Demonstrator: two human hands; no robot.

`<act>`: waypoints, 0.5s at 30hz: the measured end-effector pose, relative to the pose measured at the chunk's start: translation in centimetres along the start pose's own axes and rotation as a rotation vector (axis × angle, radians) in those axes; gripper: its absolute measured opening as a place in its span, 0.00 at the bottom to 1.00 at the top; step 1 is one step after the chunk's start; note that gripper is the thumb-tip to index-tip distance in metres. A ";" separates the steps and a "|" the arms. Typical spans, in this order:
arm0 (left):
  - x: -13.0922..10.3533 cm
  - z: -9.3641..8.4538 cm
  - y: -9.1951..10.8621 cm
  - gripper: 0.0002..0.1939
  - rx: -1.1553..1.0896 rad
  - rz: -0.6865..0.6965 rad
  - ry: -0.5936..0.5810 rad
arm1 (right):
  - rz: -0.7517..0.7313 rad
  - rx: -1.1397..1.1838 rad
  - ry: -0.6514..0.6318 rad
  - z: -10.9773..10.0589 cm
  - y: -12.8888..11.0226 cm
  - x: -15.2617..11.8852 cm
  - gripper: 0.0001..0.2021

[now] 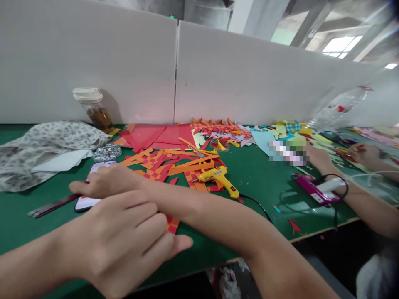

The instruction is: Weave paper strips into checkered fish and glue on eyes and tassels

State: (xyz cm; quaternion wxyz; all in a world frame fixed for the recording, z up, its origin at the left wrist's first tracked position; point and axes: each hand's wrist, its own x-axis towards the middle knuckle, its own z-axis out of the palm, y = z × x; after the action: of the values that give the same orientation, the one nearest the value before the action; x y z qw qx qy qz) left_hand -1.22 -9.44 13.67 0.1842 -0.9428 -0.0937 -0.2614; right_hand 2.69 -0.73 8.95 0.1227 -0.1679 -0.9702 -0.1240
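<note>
My left hand [127,241] is in the foreground, back of the hand up, fingers curled and thumb pointing right. Its palm is hidden. Just beyond its fingers shows a red-orange checkered paper piece [173,224]. My right arm crosses over to the left, where my right hand [107,182] is closed on the end of a dark, flat cutter [52,206]. Under that hand a phone [89,203] lies partly covered. A yellow glue gun [218,177] rests on orange and red paper strips [190,167].
Patterned cloth [62,137] and a lidded tea bottle [96,110] are at the left. Red sheets [168,136] lie before the white partition [93,62]. At the right are a purple power strip [314,189], a plastic bottle [338,108] and another person's hands [318,159].
</note>
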 end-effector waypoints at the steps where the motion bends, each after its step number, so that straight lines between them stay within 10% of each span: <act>1: -0.5 -0.1 -0.2 0.18 0.013 0.032 -0.017 | 0.025 0.010 -0.020 0.0 0.2 -0.2 0.14; 9: -3.2 2.1 0.2 0.17 -0.032 0.121 -0.155 | 0.282 0.086 0.128 -1.0 2.5 -3.0 0.12; 15: -5.6 4.7 -0.1 0.08 -0.043 -0.052 -0.403 | 0.775 0.304 0.475 -4.2 6.5 -15.2 0.16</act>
State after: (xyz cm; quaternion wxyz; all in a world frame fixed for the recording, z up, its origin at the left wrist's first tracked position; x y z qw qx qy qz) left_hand -3.83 -7.90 6.98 0.1347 -0.9770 -0.1476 -0.0742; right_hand 19.68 -0.51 9.98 0.4015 -0.4643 -0.7885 0.0390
